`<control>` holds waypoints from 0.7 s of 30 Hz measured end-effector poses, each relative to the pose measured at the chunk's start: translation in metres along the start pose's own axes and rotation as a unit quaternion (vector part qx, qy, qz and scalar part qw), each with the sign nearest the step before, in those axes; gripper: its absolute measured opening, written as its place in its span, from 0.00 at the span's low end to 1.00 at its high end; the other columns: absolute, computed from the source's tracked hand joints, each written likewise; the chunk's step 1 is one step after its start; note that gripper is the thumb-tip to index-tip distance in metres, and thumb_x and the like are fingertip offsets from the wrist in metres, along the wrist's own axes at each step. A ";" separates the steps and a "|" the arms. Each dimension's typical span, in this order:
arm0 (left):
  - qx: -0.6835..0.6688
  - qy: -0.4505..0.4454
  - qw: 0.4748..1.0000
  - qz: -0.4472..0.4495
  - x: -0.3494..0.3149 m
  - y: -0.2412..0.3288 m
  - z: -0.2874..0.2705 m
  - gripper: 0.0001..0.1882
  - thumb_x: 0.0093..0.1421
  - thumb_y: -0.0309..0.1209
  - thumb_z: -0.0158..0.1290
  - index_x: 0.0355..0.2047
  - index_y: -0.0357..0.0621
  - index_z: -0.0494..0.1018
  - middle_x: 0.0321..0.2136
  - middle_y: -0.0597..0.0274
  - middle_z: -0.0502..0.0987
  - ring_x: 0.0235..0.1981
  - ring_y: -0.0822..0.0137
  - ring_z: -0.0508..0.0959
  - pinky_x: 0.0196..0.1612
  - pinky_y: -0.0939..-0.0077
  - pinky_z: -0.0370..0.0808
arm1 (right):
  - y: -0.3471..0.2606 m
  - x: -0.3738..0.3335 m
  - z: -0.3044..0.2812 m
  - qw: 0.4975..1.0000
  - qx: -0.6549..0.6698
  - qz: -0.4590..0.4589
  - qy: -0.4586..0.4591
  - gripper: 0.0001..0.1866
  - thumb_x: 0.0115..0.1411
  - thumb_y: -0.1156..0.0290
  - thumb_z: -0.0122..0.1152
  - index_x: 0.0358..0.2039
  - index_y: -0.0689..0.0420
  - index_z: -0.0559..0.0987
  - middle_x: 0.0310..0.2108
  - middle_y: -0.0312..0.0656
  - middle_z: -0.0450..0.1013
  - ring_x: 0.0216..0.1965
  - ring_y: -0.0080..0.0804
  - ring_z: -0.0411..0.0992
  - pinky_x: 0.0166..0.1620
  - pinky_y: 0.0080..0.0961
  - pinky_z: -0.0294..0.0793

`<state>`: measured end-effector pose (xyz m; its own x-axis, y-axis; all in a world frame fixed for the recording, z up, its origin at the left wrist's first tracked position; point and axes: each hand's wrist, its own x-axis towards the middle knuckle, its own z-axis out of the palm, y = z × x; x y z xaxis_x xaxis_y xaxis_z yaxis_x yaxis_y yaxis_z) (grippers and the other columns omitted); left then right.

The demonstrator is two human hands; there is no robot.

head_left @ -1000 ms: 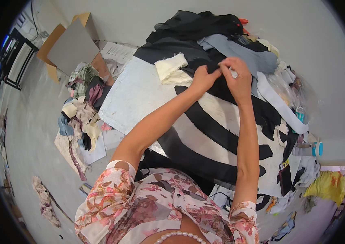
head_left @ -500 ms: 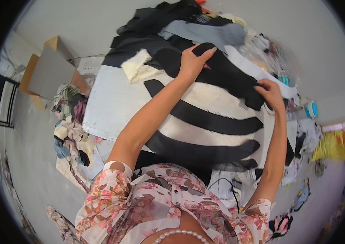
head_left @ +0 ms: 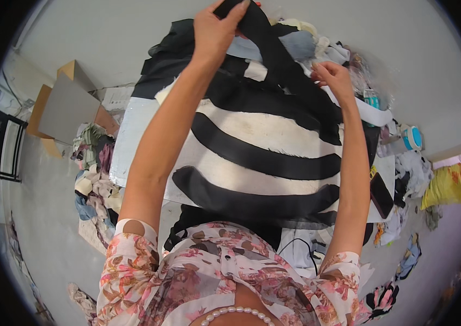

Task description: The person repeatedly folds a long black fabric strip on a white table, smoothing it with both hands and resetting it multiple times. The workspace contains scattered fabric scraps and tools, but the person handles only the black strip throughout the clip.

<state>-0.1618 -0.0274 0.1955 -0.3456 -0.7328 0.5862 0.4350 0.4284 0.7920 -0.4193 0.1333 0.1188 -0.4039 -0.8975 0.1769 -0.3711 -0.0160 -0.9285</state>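
High at the top of the view, my left hand (head_left: 219,28) is closed on one end of a long black fabric strip (head_left: 279,57). The strip slants down to the right, and its lower end reaches the board. Beside its right edge is my right hand (head_left: 335,81), fingers apart and slightly bent, gripping nothing that I can see. Below the raised strip, several curved black fabric strips (head_left: 263,162) lie in rows over cream material on the white board (head_left: 138,130). Some have frayed edges.
Dark and grey-blue cloth (head_left: 301,46) is heaped at the board's far side. A dark phone-like slab (head_left: 381,195) sits near the right edge. Fabric scraps (head_left: 97,179) pile up at left by an open cardboard box (head_left: 67,106). A yellow bag (head_left: 450,187) stands at far right.
My left hand has moved up and left, raising the black strip. My right hand has come up and left, off the strip's lower end. Another black strip now shows beneath.
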 end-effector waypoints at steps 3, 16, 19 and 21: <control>0.094 0.037 0.995 -0.022 0.010 0.043 -0.007 0.12 0.62 0.35 0.60 0.33 0.36 0.79 0.24 0.68 0.78 0.24 0.80 0.75 0.27 0.85 0.71 | 0.027 0.023 0.028 0.997 0.069 0.028 -0.033 0.27 0.64 0.48 0.58 0.36 0.66 0.80 0.28 0.43 0.77 0.30 0.29 0.80 0.29 0.21 0.78; 0.074 -0.139 0.986 -0.052 0.020 0.100 0.006 0.09 0.61 0.32 0.61 0.34 0.38 0.78 0.23 0.65 0.80 0.21 0.77 0.76 0.23 0.84 0.71 | -0.086 -0.001 0.102 0.952 0.168 -0.143 -0.213 0.27 0.57 0.67 0.65 0.57 0.60 0.73 0.47 0.38 0.76 0.46 0.24 0.74 0.52 0.22 0.70; 0.042 -0.100 0.993 -0.045 0.023 0.105 0.001 0.09 0.62 0.33 0.60 0.34 0.38 0.79 0.24 0.65 0.80 0.21 0.76 0.77 0.24 0.84 0.71 | -0.062 -0.015 0.081 0.974 0.108 -0.068 -0.189 0.19 0.53 0.71 0.69 0.45 0.62 0.79 0.35 0.32 0.76 0.37 0.18 0.71 0.43 0.18 0.70; 0.038 -0.057 0.996 -0.059 0.026 0.094 -0.019 0.10 0.63 0.34 0.59 0.34 0.39 0.79 0.24 0.65 0.80 0.22 0.76 0.77 0.24 0.83 0.72 | -0.048 -0.035 0.059 0.982 0.091 -0.042 -0.160 0.15 0.52 0.71 0.70 0.40 0.62 0.81 0.31 0.30 0.76 0.33 0.17 0.71 0.39 0.18 0.70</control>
<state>-0.1136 -0.0159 0.2818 -0.4850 -0.7174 0.5002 0.3235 0.3842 0.8647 -0.3379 0.1393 0.1378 -0.0833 -0.9817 0.1714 -0.2245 -0.1491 -0.9630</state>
